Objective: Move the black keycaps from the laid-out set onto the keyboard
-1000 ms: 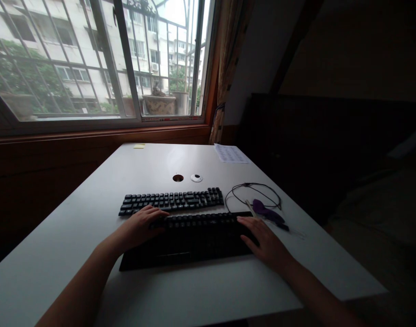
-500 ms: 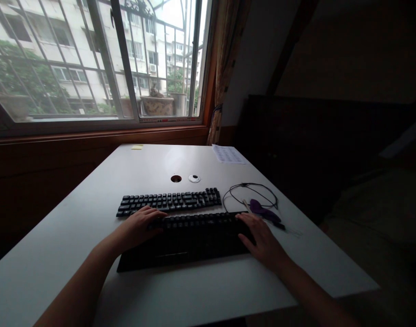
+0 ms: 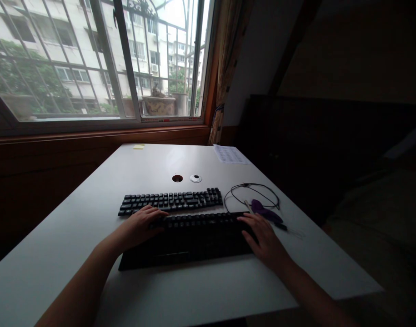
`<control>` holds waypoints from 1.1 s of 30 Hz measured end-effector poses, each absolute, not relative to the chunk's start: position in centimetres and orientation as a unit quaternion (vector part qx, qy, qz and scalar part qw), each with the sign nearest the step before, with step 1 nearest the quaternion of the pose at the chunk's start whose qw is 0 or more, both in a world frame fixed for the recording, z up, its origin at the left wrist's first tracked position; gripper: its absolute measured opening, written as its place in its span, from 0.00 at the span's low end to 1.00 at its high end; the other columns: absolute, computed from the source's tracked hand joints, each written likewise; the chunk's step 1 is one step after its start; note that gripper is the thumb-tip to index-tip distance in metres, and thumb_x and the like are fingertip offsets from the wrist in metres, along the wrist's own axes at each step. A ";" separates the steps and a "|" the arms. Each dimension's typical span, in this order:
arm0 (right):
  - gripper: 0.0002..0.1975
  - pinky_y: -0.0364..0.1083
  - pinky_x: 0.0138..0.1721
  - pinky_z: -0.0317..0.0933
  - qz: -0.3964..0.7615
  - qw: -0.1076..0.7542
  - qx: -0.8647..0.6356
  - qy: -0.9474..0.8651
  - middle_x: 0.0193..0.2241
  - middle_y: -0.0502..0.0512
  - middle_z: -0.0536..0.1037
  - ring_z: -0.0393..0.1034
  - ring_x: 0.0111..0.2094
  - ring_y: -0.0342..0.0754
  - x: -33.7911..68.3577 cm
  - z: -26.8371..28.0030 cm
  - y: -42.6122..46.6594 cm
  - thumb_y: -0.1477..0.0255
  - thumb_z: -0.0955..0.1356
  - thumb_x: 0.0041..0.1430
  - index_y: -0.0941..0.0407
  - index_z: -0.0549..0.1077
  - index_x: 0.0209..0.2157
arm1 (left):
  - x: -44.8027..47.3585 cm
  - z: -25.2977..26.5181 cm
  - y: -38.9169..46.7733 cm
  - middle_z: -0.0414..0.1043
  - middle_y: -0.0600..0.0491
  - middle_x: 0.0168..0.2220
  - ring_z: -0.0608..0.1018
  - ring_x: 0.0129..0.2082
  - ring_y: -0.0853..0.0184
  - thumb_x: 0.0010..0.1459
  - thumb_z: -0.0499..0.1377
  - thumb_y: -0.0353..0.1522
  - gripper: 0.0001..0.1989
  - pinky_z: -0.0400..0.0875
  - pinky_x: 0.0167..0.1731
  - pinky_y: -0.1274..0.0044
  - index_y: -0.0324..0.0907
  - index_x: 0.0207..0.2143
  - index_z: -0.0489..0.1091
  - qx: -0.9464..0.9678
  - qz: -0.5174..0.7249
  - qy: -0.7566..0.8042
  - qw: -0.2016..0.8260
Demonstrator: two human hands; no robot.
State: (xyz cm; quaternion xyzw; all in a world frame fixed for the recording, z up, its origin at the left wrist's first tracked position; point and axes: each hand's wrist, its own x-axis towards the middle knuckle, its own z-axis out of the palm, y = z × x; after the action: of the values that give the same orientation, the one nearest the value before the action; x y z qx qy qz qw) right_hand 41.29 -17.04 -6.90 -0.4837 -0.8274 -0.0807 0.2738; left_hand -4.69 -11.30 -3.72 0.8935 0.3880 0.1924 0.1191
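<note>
A black keyboard (image 3: 194, 243) with a wide, glossy front part lies on the white table, its key rows along the far side. My left hand (image 3: 139, 225) rests over its left end, fingers stretched out and thumb pointing inward. Over the right end lies my right hand (image 3: 262, 236), its fingers apart and the thumb spread from them. Both hands seem to touch the keyboard; neither is visibly wrapped round it. Just behind are rows of black keycaps (image 3: 173, 200), laid out in keyboard order. Dim light hides detail on the keyboard's dark surface.
A black cable (image 3: 278, 198) loops at the right, near a purple item (image 3: 262, 210) and a thin wire tool (image 3: 296, 233). Farther back are a round table hole (image 3: 177, 179), a white cover (image 3: 196, 179), printed paper (image 3: 231, 155) and a yellow note (image 3: 138, 147).
The whole view has shifted slightly. Both hands stay at the keyboard's ends, with the right fingers and thumb perhaps moved a little.
</note>
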 end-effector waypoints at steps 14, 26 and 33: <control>0.19 0.64 0.64 0.54 -0.059 0.281 -0.485 -0.826 0.57 0.58 0.72 0.64 0.61 0.56 41.1 -6.5 -17.2 0.69 0.62 0.69 0.49 0.65 0.60 | -4.7 -3.8 -11.2 0.74 0.50 0.50 0.74 0.50 0.58 0.62 0.63 0.34 0.20 0.72 0.51 0.66 0.51 0.57 0.69 0.894 0.197 0.385 0.120; 0.19 0.65 0.64 0.56 -0.051 0.283 -0.460 -0.840 0.56 0.57 0.73 0.65 0.60 0.56 41.0 -6.4 -17.3 0.71 0.63 0.68 0.50 0.65 0.59 | -4.7 -4.0 -11.1 0.74 0.50 0.50 0.74 0.50 0.58 0.63 0.63 0.35 0.20 0.72 0.51 0.65 0.50 0.56 0.69 0.897 0.194 0.381 0.114; 0.23 0.62 0.61 0.63 -0.065 0.265 -0.421 -0.865 0.61 0.59 0.70 0.64 0.62 0.56 40.3 -6.0 -17.5 0.73 0.63 0.66 0.51 0.62 0.62 | -4.8 -3.9 -11.1 0.75 0.50 0.49 0.74 0.49 0.57 0.63 0.62 0.36 0.20 0.73 0.49 0.66 0.51 0.57 0.69 0.897 0.195 0.379 0.116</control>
State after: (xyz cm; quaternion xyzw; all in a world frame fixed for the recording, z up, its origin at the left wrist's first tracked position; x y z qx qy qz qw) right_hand 40.33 -17.54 -5.97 -0.4207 -0.8653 -0.0647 0.2647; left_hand -4.75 -11.12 -3.86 0.8971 0.3793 0.1948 0.1158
